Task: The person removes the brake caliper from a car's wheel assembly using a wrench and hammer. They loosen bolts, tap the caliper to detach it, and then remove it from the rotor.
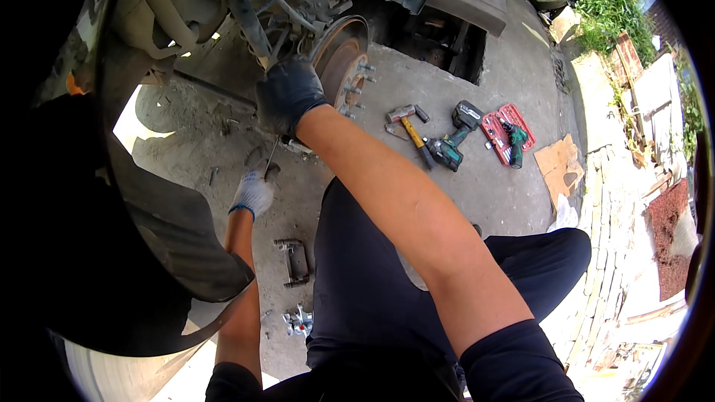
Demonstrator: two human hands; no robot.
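In a black glove, my right hand (289,95) is closed at the inner edge of the rusty brake disc (344,67), among the suspension parts (257,33). What its fingers hold is hidden. Lower and to the left, my left hand (253,193) wears a white knit glove with a blue cuff. It is closed around a thin metal rod (273,150), which points up toward the underside of the black glove. The rod's upper end cannot be made out. Several wheel studs (355,90) stick out from the hub.
A brake caliper bracket (295,262) lies on the concrete beside my leg, with a small metal part (299,320) nearer me. To the right lie a hammer (411,134), a cordless impact wrench (450,145), a green drill (515,145), a red socket case (527,125) and cardboard (560,166).
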